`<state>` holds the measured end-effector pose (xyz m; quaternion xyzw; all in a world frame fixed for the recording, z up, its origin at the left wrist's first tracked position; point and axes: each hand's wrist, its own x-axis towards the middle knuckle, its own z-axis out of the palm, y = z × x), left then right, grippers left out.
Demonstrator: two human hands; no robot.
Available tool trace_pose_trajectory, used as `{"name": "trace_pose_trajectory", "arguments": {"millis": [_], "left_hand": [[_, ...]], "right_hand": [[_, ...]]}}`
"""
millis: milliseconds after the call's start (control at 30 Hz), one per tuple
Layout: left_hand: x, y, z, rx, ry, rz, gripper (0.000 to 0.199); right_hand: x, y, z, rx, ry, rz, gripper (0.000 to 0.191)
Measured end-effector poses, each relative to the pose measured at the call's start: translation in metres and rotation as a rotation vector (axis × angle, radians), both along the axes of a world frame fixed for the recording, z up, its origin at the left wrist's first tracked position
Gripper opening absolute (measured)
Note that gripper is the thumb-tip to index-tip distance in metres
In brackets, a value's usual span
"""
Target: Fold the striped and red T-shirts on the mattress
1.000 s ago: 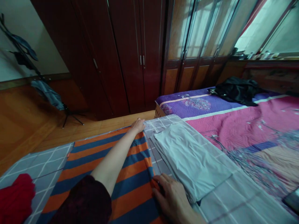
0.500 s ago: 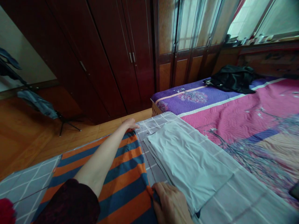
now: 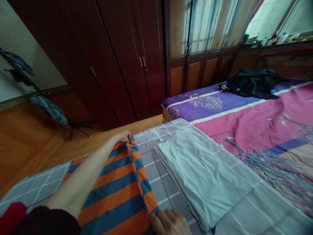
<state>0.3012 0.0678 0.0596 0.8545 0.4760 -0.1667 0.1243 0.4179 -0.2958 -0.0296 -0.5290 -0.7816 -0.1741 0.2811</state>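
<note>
An orange and blue striped cloth (image 3: 117, 192) lies spread on the grey checked sheet, with a narrow strip doubled over along its right side. At the far end of that strip, my left hand (image 3: 124, 136) is closed on the cloth, arm stretched across it. My right hand (image 3: 171, 223) grips the near end of the same side, thumb and curled fingers on the fabric; the picture's bottom edge cuts it off. To the right of both hands rests a folded pale grey-green cloth (image 3: 202, 179), apart from the striped one.
The grey checked sheet (image 3: 244, 209) adjoins a purple and pink quilted bed cover (image 3: 256, 120). A black garment (image 3: 251, 83) lies on the cover. Dark wardrobes (image 3: 127, 65) stand behind, and a stand with clothes (image 3: 51, 109) is at left. Red fabric (image 3: 13, 215) sits at lower left.
The striped cloth's right side has been turned over leftward into a strip. My left hand has moved left with it, and my right hand slightly left and down.
</note>
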Motion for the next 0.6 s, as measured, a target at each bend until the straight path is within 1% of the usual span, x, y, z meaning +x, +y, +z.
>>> {"name": "trace_pose_trajectory", "arguments": {"millis": [67,200,400,500,600], "left_hand": [[-0.014,0.000,-0.004,-0.018,-0.066,0.019,0.015],[-0.032,-0.003,-0.010,-0.044,-0.194,0.059,0.020],[-0.040,-0.004,-0.024,-0.037,-0.264,0.133,0.020],[-0.043,-0.002,-0.031,-0.044,-0.298,0.165,0.024],[-0.045,-0.001,-0.035,-0.050,-0.357,0.193,0.024]], "right_hand": [[0.000,-0.001,-0.001,-0.032,-0.007,0.007,0.009],[0.001,0.000,0.001,-0.029,-0.001,0.005,0.012],[0.003,0.002,0.001,-0.022,0.021,0.015,0.015],[0.001,0.003,-0.005,-0.029,0.032,0.006,0.014],[-0.004,0.005,-0.014,0.043,0.069,-0.038,0.021]]}}
